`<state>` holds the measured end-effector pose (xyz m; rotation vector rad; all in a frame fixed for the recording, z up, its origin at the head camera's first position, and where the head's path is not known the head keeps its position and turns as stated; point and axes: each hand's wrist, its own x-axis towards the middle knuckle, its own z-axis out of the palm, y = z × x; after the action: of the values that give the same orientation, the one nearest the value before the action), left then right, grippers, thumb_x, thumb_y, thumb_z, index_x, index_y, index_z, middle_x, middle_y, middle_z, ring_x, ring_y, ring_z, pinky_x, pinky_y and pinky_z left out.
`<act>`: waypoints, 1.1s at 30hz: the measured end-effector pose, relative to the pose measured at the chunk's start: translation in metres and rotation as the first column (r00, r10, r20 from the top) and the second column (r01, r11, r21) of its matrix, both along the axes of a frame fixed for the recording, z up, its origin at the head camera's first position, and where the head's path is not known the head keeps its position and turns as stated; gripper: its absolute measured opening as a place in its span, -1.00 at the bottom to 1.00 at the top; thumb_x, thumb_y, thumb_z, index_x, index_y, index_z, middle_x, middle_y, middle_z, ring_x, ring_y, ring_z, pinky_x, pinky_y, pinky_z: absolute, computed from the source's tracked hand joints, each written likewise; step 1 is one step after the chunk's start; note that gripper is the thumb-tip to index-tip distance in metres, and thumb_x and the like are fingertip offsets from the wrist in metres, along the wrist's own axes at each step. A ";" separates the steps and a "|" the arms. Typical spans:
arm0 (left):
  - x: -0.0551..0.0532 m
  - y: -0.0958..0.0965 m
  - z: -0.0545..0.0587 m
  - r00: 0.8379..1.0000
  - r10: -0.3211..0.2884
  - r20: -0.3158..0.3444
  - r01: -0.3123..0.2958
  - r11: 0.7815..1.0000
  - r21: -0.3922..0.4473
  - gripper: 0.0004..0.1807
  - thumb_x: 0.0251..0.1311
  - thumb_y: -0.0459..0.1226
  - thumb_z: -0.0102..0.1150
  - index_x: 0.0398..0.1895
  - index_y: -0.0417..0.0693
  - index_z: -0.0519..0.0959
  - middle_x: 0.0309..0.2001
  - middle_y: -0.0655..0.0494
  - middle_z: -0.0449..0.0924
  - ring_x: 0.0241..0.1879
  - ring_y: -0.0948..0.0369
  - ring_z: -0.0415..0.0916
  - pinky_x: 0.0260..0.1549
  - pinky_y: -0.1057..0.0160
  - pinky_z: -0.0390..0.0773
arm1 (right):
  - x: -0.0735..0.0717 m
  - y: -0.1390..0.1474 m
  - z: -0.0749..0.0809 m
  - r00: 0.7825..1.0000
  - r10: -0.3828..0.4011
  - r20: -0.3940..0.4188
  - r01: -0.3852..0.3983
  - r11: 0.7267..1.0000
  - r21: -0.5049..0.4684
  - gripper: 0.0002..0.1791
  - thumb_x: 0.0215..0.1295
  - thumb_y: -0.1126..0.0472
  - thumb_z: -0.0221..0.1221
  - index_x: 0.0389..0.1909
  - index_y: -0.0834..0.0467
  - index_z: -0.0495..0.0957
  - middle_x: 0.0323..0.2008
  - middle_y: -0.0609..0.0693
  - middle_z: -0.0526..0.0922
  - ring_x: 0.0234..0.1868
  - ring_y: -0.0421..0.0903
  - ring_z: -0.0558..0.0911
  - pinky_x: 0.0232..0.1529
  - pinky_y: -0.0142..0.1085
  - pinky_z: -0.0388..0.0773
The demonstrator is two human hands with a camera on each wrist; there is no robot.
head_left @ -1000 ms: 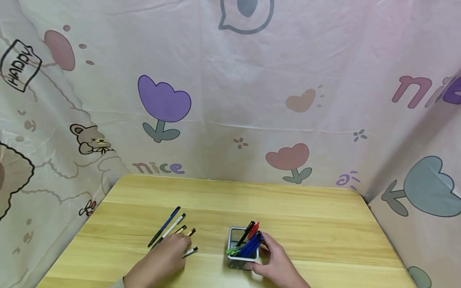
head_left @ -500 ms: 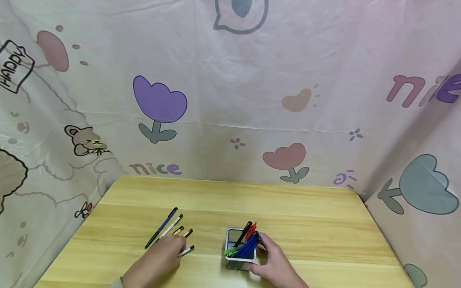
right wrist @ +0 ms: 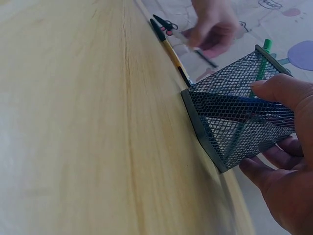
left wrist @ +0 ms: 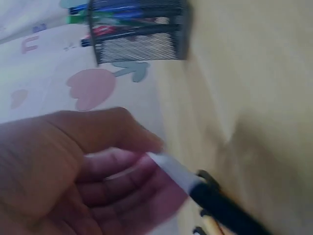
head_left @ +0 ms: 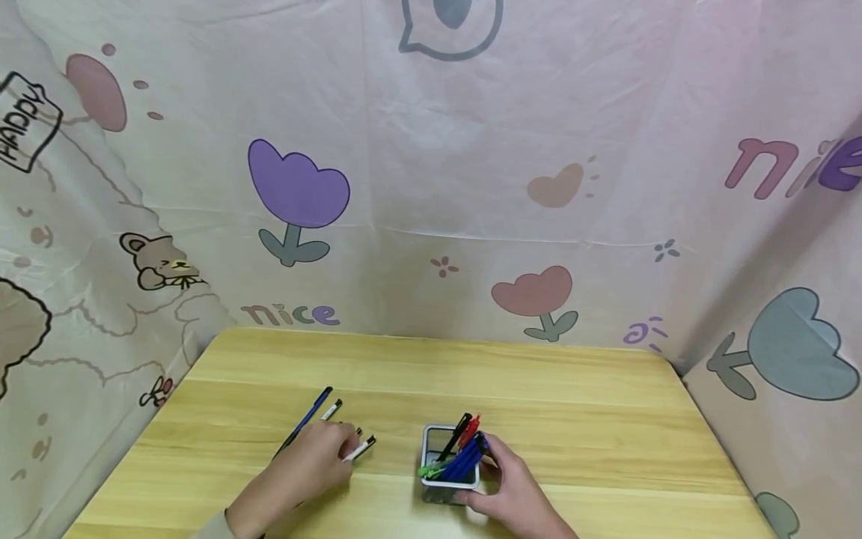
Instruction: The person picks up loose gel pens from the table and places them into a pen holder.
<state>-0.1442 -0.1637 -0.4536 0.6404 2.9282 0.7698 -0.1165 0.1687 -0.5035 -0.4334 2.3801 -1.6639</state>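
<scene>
My left hand pinches a white pen with black ends between thumb and fingers, lifted off the table. In the left wrist view the thumb presses on the white barrel. My right hand grips the side of a square mesh pen holder standing on the table. Blue pens, a red pen, a black pen and a green one lean inside it. The right wrist view shows fingers and thumb around the mesh wall.
Beyond my left hand lie a blue pen and another white pen. A yellow pen with dark ends lies there too; my left hand mostly hides the yellow ones in the head view. Printed cloth hangs behind the wooden table.
My left hand has picked up the nearest white pen and moved it slightly up and to the right. My right hand and the pen holder stay in place.
</scene>
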 end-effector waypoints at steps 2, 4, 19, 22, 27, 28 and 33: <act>-0.002 0.004 0.007 1.000 -0.011 -0.010 0.011 0.996 0.084 -0.84 0.01 -0.47 0.39 -0.36 -0.06 0.71 -0.51 0.32 0.60 -0.51 0.51 0.40 -0.57 0.48 0.48 | 0.000 0.000 0.000 1.000 0.000 0.001 0.000 1.000 -0.001 -0.14 0.13 0.03 0.53 0.44 0.05 0.38 0.37 0.14 0.52 0.42 0.26 0.48 0.35 -0.02 0.54; -0.004 0.009 0.015 1.000 -0.002 -0.011 0.004 0.984 0.178 -0.85 0.05 -0.44 0.39 -0.31 -0.08 0.72 -0.47 0.31 0.65 -0.48 0.53 0.46 -0.51 0.49 0.56 | 0.000 -0.001 0.000 1.000 -0.001 0.002 0.001 1.000 -0.001 -0.14 0.13 0.03 0.53 0.44 0.05 0.38 0.37 0.14 0.52 0.42 0.25 0.48 0.36 -0.02 0.54; -0.010 0.054 0.056 0.988 0.047 0.147 -0.134 0.738 0.661 -0.81 0.18 -0.28 0.47 -0.16 -0.03 0.70 -0.25 0.05 0.74 -0.21 0.28 0.72 -0.20 0.37 0.76 | 0.001 0.001 0.000 0.999 0.000 0.037 0.002 0.999 -0.047 -0.13 0.13 0.08 0.53 0.45 0.05 0.36 0.40 0.16 0.47 0.49 0.28 0.39 0.40 -0.06 0.49; -0.016 0.063 0.056 0.993 0.007 0.114 -0.087 0.701 0.708 -0.78 0.19 -0.27 0.47 -0.14 -0.10 0.68 -0.21 -0.04 0.74 -0.20 0.27 0.72 -0.21 0.34 0.76 | 0.000 0.001 0.000 0.999 -0.005 0.043 0.007 0.998 -0.056 -0.13 0.12 0.08 0.54 0.44 0.04 0.36 0.40 0.14 0.47 0.49 0.27 0.38 0.41 -0.08 0.47; -0.022 0.080 0.050 0.997 -0.015 0.073 -0.044 0.667 0.744 -0.78 0.19 -0.30 0.47 -0.14 -0.11 0.67 -0.21 -0.07 0.73 -0.22 0.27 0.72 -0.20 0.32 0.76 | 0.000 0.000 -0.001 0.999 -0.001 0.047 0.004 0.998 -0.059 -0.14 0.12 0.08 0.54 0.44 0.02 0.37 0.41 0.12 0.47 0.50 0.26 0.39 0.43 -0.08 0.46; -0.023 0.083 0.048 0.998 -0.016 0.066 -0.038 0.668 0.743 -0.79 0.19 -0.31 0.46 -0.14 -0.11 0.67 -0.21 -0.06 0.73 -0.22 0.27 0.71 -0.19 0.33 0.76 | 0.000 0.000 -0.001 0.999 -0.001 0.039 0.003 0.998 -0.055 -0.13 0.12 0.08 0.54 0.44 0.02 0.37 0.41 0.12 0.47 0.49 0.26 0.39 0.42 -0.07 0.46; -0.026 0.094 0.038 0.999 -0.011 0.040 -0.020 0.707 0.707 -0.82 0.20 -0.31 0.45 -0.17 -0.04 0.67 -0.22 0.03 0.75 -0.21 0.29 0.70 -0.15 0.36 0.74 | 0.001 0.000 -0.002 1.000 -0.005 -0.005 0.005 1.000 -0.023 -0.14 0.13 0.03 0.53 0.45 -0.03 0.37 0.41 0.09 0.49 0.46 0.25 0.44 0.39 -0.01 0.50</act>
<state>-0.1700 -0.0697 -0.4154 0.6202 2.5071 1.9209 -0.1160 0.1690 -0.5054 -0.4361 2.3693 -1.6963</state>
